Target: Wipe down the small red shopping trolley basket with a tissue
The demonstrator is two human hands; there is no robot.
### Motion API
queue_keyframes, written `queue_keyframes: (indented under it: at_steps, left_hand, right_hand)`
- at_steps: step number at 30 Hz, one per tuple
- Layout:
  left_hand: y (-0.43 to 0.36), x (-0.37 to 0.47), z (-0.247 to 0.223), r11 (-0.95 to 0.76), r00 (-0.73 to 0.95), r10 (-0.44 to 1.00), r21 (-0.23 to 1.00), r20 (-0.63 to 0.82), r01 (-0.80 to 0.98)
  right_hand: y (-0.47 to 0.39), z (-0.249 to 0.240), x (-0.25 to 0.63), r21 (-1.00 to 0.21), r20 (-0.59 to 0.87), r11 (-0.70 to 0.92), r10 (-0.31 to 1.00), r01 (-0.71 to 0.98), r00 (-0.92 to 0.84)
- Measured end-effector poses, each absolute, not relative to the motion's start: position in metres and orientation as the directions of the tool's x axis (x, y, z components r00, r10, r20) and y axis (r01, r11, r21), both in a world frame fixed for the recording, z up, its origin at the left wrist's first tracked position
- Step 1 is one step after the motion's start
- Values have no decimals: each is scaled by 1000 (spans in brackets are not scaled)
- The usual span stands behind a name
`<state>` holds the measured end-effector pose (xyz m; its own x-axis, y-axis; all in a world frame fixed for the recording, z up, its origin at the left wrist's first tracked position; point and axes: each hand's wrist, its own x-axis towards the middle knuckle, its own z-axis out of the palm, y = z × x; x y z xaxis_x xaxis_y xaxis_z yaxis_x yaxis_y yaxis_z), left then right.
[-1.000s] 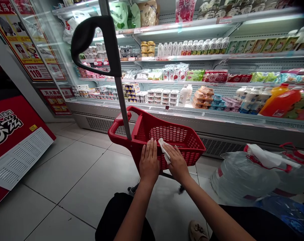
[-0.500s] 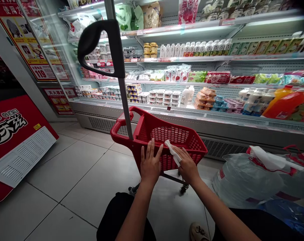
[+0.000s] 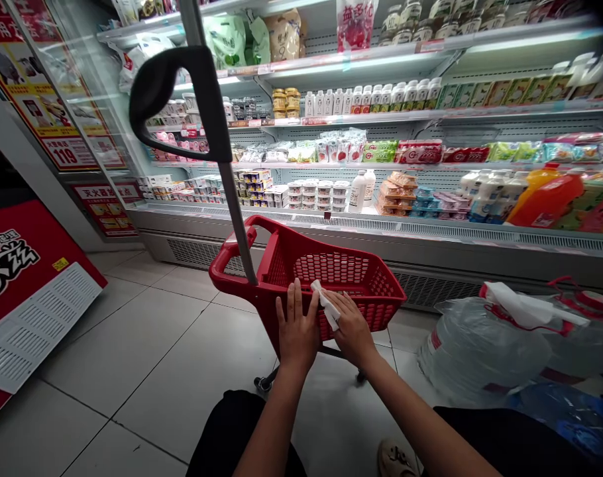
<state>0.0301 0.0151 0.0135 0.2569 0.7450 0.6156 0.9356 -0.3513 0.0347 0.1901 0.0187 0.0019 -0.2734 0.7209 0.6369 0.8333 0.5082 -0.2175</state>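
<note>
A red plastic shopping basket cart (image 3: 326,258) stands in front of me, with a grey pole and a black handle (image 3: 209,106) rising at its left. My left hand (image 3: 298,331) lies flat against the cart's near side, fingers spread and pointing up, holding nothing. Just right of it, my right hand (image 3: 350,324) presses a folded white cloth or tissue (image 3: 327,306) on the basket's near rim and side. The cloth sits between thumb side and fingers, close to my left fingertips.
Behind the cart runs a refrigerated shelf (image 3: 381,228) stocked with dairy and drinks. Wrapped large water bottles (image 3: 480,351) stand at the right. A red and white freezer (image 3: 28,311) is at the left. Grey tiles cover the floor.
My right hand has slid left along the basket with the white cloth, closer to my left hand. The whole view has shifted slightly, and my left hand stays spread on the cart.
</note>
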Motion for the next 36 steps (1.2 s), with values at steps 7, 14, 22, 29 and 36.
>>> queue_keyframes:
  at_steps: [7,14,22,29,36]
  left_hand:
    - [15,23,18,-318,209,751,65,626,946]
    - [14,25,24,-314,193,764,93,616,945]
    - [15,13,27,-315,196,782,103,592,943]
    - [-1,25,24,-276,189,802,71,567,959]
    - [-15,77,-5,-352,275,805,52,526,934]
  right_hand:
    - [4,-11,243,-161,656,446,715,880,-242]
    - [4,-13,227,-143,649,395,730,907,-216]
    - [13,-5,205,-122,603,496,725,860,-333]
    - [-12,-20,262,-140,607,385,761,912,-228]
    - [-10,-15,227,-125,608,433,744,893,-276]
